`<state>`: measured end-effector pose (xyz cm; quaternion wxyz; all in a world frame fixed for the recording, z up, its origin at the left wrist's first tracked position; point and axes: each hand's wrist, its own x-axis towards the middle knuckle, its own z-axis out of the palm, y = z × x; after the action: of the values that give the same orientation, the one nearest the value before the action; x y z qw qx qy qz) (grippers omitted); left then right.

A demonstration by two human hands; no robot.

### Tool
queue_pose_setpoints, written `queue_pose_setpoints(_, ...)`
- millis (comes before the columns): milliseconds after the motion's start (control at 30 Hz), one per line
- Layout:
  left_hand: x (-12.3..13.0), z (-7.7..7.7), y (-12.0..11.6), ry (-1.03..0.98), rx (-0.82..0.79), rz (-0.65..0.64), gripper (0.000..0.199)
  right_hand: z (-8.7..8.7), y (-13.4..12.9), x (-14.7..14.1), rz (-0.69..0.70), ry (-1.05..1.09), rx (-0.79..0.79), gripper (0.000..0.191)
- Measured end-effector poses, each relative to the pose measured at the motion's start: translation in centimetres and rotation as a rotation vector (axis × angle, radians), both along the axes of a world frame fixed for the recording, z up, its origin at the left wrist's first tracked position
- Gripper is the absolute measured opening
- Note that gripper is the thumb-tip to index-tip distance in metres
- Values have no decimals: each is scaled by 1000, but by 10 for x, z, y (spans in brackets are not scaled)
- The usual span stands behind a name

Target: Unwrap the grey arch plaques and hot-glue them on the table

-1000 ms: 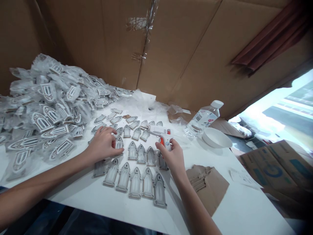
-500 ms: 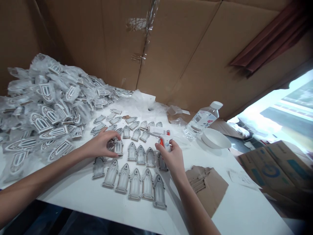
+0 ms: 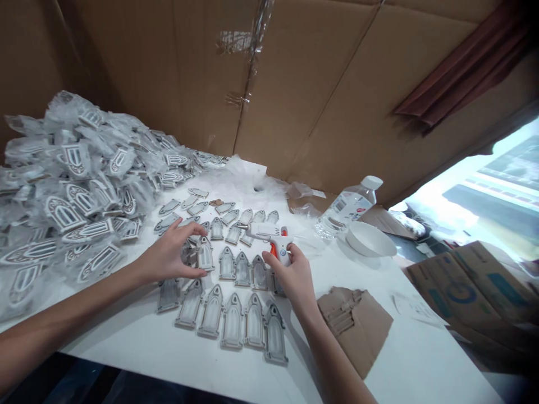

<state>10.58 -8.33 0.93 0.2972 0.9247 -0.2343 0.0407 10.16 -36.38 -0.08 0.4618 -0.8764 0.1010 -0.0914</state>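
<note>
My right hand is wrapped round the handle of a white hot glue gun with an orange trigger, its nozzle pointing left over the rows of pieces. My left hand is open, thumb and index finger apart, around a small arched window-shaped piece. Whether a fingertip still touches that piece I cannot tell. In front lie rows of similar grey-edged arched pieces with pale centres. Smaller ones lie in the row behind, partly hidden on the right by my right hand.
A high pile of bagged arched pieces fills the left of the white table. At the right are a clear bottle, a white bowl and torn cardboard. A cardboard wall stands behind.
The fingers of my left hand have spread apart around the small arched piece. My right hand has shifted the glue gun slightly left and down.
</note>
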Motion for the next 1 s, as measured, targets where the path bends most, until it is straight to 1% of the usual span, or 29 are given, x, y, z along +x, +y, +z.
queue_pose_setpoints(100, -5, -2, -4, 32, -45, 50, 72, 0, 4, -3, 41, -2, -64, 41)
queue_pose_setpoints(267, -10, -9, -7, 77, -53, 106, 83, -1, 15, -10, 121, -13, -277, 36)
queue_pose_setpoints(333, -11, -11, -7, 81, -61, 128, 87, -2, 19, -12, 146, -8, -333, 36)
queue_pose_setpoints(433, -13, -13, -7, 52, -54, 143, 87, -2, 21, -11, 176, 10, -349, 35)
queue_pose_setpoints(533, -13, -12, -7, 32, -59, 138, 83, 2, 21, -6, 177, 27, -366, 35)
queue_pose_setpoints(700, -11, -13, -5, -35, -67, 142, 76, 9, 18, 1, 143, 4, -482, 41)
queue_pose_setpoints(767, -10, -15, -4, -74, -55, 139, 75, 7, 19, 1, 136, -37, -513, 46)
queue_pose_setpoints(833, -9, -18, -3, -114, -43, 129, 74, 1, 21, 0, 128, -102, -531, 49)
queue_pose_setpoints(1000, -10, -21, -3, -206, -25, 80, 73, -17, 23, -6, 82, -317, -591, 41)
